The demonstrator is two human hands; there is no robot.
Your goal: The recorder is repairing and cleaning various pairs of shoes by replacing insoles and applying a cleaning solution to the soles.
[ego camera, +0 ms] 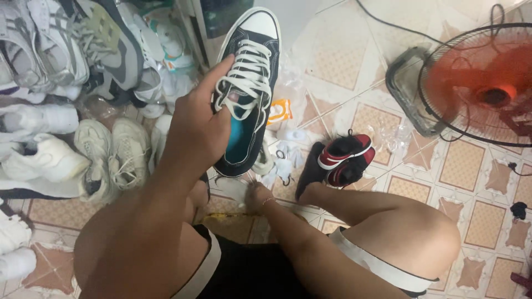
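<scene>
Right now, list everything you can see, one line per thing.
black sneaker: one, black with white laces and toe cap, held up in the left hand
pale sneakers: many, white and grey, piled on the floor at left
red shoes: a pair, red, black and white, on the tiles mid-frame
fan: one, red blades in a black wire cage, on the floor at right
tiled floor: cream and tan pattern
left hand: grips the black sneaker's side
right hand: reaching down to the floor, grip unclear
</scene>
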